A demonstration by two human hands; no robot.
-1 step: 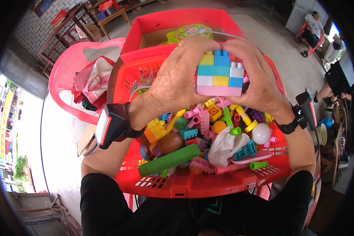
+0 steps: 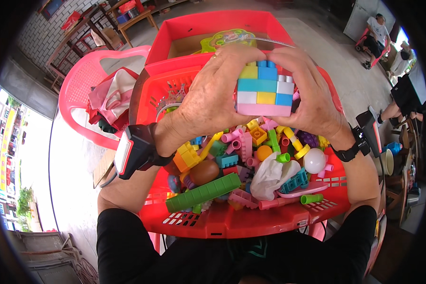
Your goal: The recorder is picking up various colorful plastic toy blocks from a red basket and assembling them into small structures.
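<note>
Between my two hands is a stack of toy building blocks [image 2: 264, 90] in pink, white, yellow, teal and blue, held above a red plastic basket [image 2: 217, 222]. My left hand [image 2: 206, 92] grips its left side, and my right hand [image 2: 312, 90] wraps round its right side. Fingertips on the far side are partly hidden. Loose toys fill the basket below: a long green block [image 2: 203, 192], yellow blocks [image 2: 187, 157], a brown ball-like toy [image 2: 204, 173], a white ball [image 2: 314, 161], and a crumpled white sheet [image 2: 272, 176]. A toy tiara [image 2: 173, 97] lies near my left wrist.
Beyond the basket stands an open red box [image 2: 175, 35] with a green toy [image 2: 227, 38] in it. A pink chair [image 2: 78, 90] with folded cloth [image 2: 111, 97] is at the left. A seated person [image 2: 377, 35] is at the far right, and another person's leg [image 2: 393, 104] shows closer.
</note>
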